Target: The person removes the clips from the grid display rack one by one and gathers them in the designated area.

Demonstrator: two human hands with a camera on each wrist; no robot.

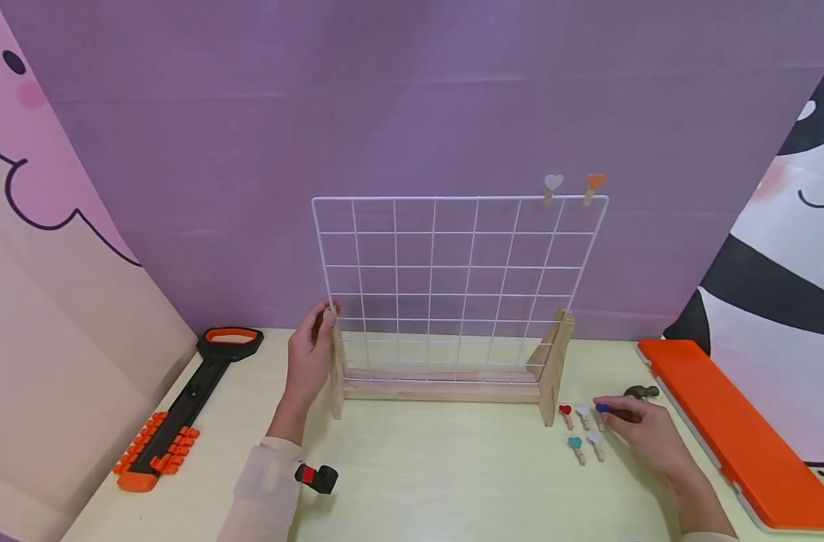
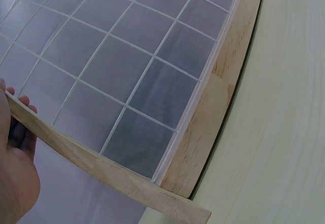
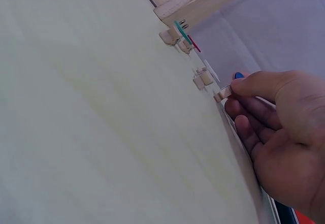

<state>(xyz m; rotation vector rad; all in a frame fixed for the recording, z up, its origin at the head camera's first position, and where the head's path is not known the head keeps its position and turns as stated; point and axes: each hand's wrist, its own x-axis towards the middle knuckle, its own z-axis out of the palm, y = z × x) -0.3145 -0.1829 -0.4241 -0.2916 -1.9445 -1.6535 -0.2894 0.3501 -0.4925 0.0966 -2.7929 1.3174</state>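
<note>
A white wire grid (image 1: 435,266) stands upright in a wooden base (image 1: 442,392) in the head view. My left hand (image 1: 309,357) grips the top of the base's left side piece (image 2: 117,178), thumb in front and fingers behind. Clipped to the grid's top wire at the right are a white heart clothespin (image 1: 553,182) and an orange heart clothespin (image 1: 596,181). To the right of the base, my right hand (image 1: 648,436) pinches a small wooden clothespin with a blue heart (image 1: 602,409) between thumb and fingers, close over the table; the fingers partly hide it.
Beside the right hand lie a red heart clothespin (image 1: 565,411), a teal one (image 1: 575,443) and two pale ones (image 1: 595,443). A small hammer (image 1: 641,392) lies behind that hand, an orange case (image 1: 737,429) to its right. A black-and-orange tool (image 1: 193,395) lies far left.
</note>
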